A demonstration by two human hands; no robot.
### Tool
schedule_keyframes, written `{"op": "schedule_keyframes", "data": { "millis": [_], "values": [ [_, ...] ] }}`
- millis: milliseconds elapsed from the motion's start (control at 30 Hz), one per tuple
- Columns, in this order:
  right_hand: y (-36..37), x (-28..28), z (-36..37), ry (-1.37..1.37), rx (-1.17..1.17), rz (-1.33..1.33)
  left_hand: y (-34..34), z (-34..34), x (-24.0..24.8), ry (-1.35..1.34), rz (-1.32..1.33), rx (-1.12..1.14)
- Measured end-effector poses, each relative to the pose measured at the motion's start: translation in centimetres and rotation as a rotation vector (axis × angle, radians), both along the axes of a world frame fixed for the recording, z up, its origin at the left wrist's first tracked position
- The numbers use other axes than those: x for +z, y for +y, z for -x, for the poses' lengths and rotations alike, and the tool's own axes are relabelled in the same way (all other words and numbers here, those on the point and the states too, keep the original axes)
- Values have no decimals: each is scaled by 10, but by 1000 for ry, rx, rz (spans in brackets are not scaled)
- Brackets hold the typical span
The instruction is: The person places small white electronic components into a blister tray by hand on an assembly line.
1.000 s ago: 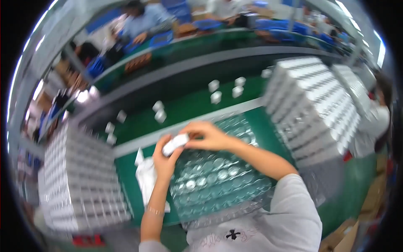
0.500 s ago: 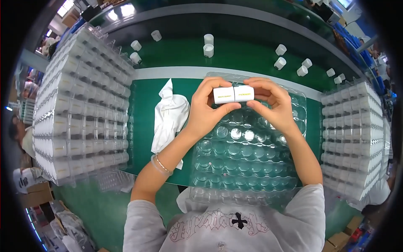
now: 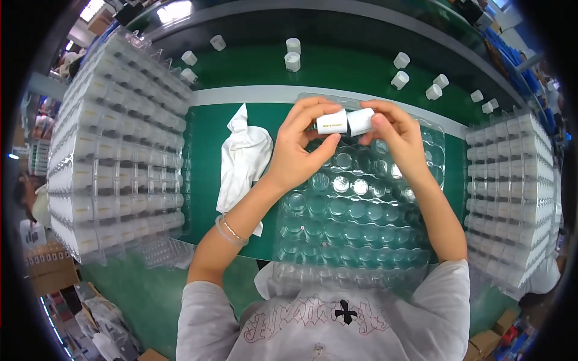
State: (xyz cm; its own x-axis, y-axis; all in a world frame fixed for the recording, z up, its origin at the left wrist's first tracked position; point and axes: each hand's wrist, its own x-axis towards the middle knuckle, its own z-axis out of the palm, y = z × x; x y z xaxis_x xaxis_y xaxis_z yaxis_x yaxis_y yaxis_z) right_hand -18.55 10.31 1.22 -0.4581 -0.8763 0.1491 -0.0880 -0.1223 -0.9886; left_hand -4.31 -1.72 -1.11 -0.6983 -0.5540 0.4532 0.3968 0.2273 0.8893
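Note:
Over the far part of the clear plastic tray (image 3: pixel 355 210), my left hand (image 3: pixel 298 144) is closed around a small white cylinder (image 3: pixel 331 124) with gold print on its side. My right hand (image 3: pixel 402 135) pinches a second white cylinder (image 3: pixel 360 121) between thumb and fingers. The two cylinders lie end to end at a slight angle, with a dark gap between their facing ends. Round pockets in rows cover the tray, and none seems to hold a cylinder. To the left of the tray lies a crumpled white cloth (image 3: pixel 245 159).
Tall stacks of clear trays filled with white cylinders rise on the left (image 3: pixel 123 153) and on the right (image 3: pixel 512 192). Beyond the pale table edge (image 3: pixel 241 94), several white cylinders stand scattered on a green surface (image 3: pixel 346 66). A cardboard box (image 3: pixel 51 274) sits at the lower left.
The right cylinder has tilted out of line with the left one, its outer end raised. My right thumb has moved up onto its outer end. Both hands have shifted slightly right.

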Motion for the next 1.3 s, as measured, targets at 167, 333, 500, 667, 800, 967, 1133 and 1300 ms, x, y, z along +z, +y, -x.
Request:
{"op": "schedule_keyframes", "data": {
  "millis": [167, 333, 500, 667, 800, 967, 1133, 1300],
  "values": [
    [1, 3, 1, -222, -28, -83, 2, -6, 6, -34, -207, -100],
    [3, 3, 4, -243, 34, -59, -1, -3, 0, 6, -190, -120],
    [2, 3, 1, -257, 27, -38, -3, -2, -2, 21, -144, -107],
    [1, 3, 1, -214, -11, 16, -2, 0, 0, 39, -53, -37],
    [4, 1, 9, 42, 95, 255, 2, -6, 9, -36, -226, -46],
    [8, 2, 8, 332, 185, 327, -7, -11, 1, -114, -323, -187],
    [6, 5, -2, 260, 104, 311, -12, -11, -3, -72, -421, -223],
    [6, 5, 3, 317, 120, 215, -13, -9, -5, -78, -404, -210]
  ]
}}
